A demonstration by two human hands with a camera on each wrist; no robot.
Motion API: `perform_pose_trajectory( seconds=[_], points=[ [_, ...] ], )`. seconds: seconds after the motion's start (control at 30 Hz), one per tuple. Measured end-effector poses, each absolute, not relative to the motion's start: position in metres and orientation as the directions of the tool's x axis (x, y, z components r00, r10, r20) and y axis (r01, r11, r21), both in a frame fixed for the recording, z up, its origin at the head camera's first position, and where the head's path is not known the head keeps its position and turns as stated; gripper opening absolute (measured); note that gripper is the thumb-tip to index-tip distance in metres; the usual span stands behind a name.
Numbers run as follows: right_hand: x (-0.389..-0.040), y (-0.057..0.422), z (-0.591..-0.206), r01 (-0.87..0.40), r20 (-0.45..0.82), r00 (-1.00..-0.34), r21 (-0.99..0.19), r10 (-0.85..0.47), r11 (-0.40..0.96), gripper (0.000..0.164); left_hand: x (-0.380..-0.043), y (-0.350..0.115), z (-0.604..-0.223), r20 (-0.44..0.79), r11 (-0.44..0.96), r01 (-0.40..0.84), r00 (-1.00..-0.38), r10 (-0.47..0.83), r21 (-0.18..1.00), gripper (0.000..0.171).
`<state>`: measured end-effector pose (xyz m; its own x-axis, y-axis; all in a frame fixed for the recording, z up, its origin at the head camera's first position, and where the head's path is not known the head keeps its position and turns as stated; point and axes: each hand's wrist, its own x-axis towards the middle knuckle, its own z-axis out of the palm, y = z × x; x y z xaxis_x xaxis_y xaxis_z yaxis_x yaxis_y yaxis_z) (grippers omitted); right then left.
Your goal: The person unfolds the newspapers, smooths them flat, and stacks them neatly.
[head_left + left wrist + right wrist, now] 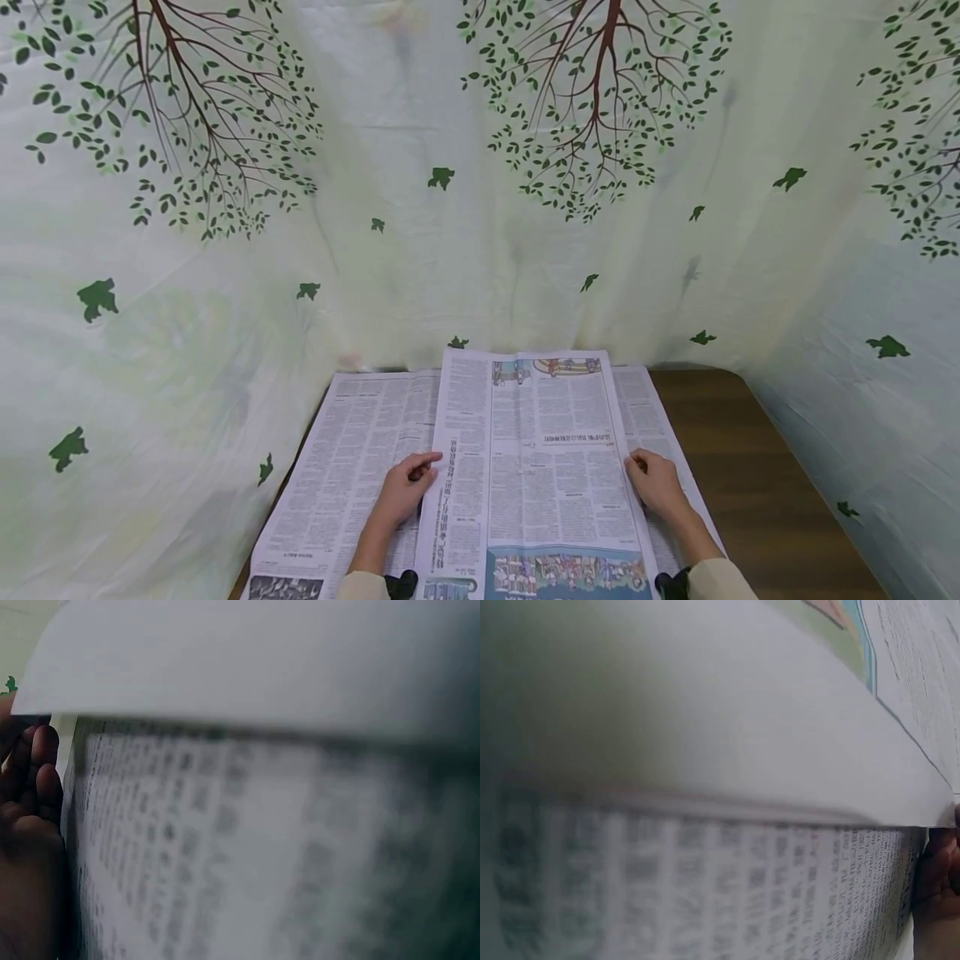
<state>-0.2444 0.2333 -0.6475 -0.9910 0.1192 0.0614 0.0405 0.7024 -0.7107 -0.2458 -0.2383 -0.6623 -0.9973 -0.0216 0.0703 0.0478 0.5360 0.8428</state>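
A folded newspaper point(555, 492), with columns of print and a coloured picture strip near its lower end, is held up over a wider spread newspaper point(360, 458). My left hand point(405, 490) pinches its left edge between thumb and fingers. At the opposite edge, my right hand point(660, 485) grips the paper about level with the left. In the left wrist view, the fingers of my left hand point(30, 817) curl below the paper's pale edge. The right wrist view has my right hand point(939, 877) at the far corner, partly cut off, with the lower sheet's print beneath.
Both papers are over a dark brown wooden table point(750, 483), whose bare surface shows on the right. A pale cloth backdrop point(517, 275) printed with trees and green leaves hangs behind the table and along both sides.
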Motion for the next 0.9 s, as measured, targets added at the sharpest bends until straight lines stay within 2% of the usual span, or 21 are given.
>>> perform_pose_trajectory(
  seconds=[0.27, 0.53, 0.67, 0.9],
  points=[
    [-0.2439, 0.2322, -0.6456, 0.067, 0.029, -0.992, -0.71, 0.125, 0.701, 0.016, -0.2465, -0.2383, -0.6607, 0.08, 0.547, 0.058, -0.997, -0.017, 0.835, 0.021],
    [-0.2434, 0.2314, -0.6463, 0.082, 0.018, -0.991, -0.716, 0.136, 0.693, 0.016, -0.2464, -0.2338, -0.659, 0.11, 0.627, 0.085, -0.994, 0.0, 0.774, 0.017],
    [-0.2433, 0.232, -0.6492, 0.075, 0.032, -0.99, -0.72, 0.141, 0.69, 0.017, -0.2465, -0.2327, -0.659, 0.102, 0.652, 0.086, -0.995, 0.014, 0.754, 0.033],
    [-0.2369, 0.2307, -0.6523, 0.064, 0.019, -0.993, -0.751, 0.118, 0.657, 0.027, -0.2481, -0.2312, -0.6593, 0.103, 0.716, 0.109, -0.993, 0.052, 0.69, 0.079]
  ],
)
